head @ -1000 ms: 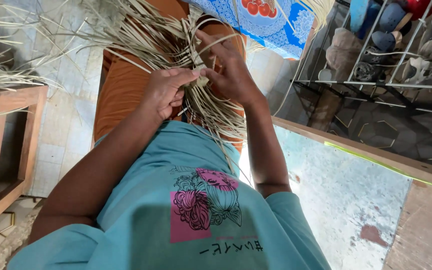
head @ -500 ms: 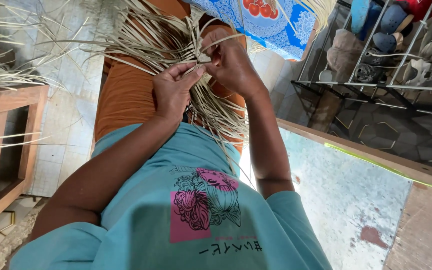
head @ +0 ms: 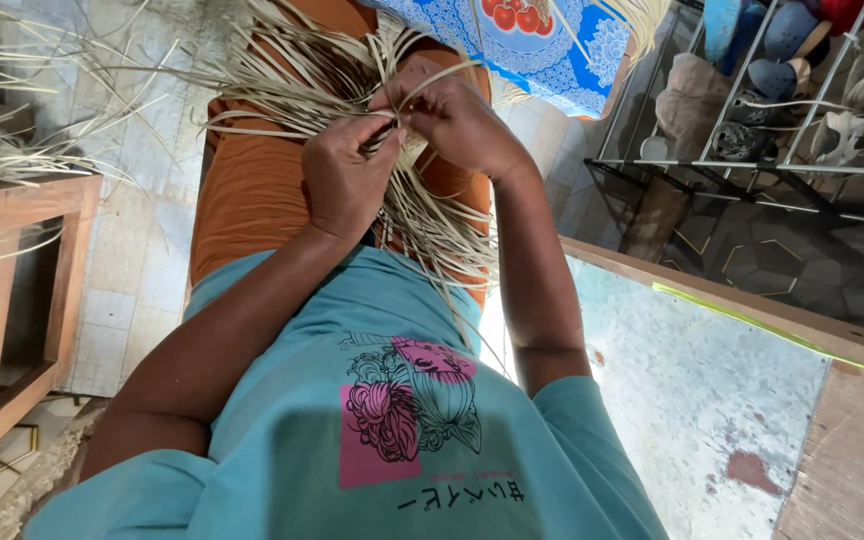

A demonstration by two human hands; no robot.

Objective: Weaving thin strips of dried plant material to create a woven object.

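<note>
Both hands pinched on straw strips, upper centre of frame.
Our left hand (head: 344, 178) and right hand (head: 457, 120) clamp pale straw strips (head: 422, 225); light, springy, we judge: grip near the weave.

loose strips (head: 282, 90) crowd hands (head: 347, 180), wooden bench (head: 12, 290) left

Looks like somebody's home, probably a porch or entry area where craft work gets done, not a real workshop. You've got a pale tiled floor (head: 142, 270), a metal shoe rack (head: 782, 150) loaded with sandals and shoes along one side, and a plain wooden bench (head: 12, 300) at the other edge. Loose dried palm strips (head: 22, 160) are strewn over the bench corner and the floor, and a blue patterned cloth (head: 542, 50) lies nearby.
</note>
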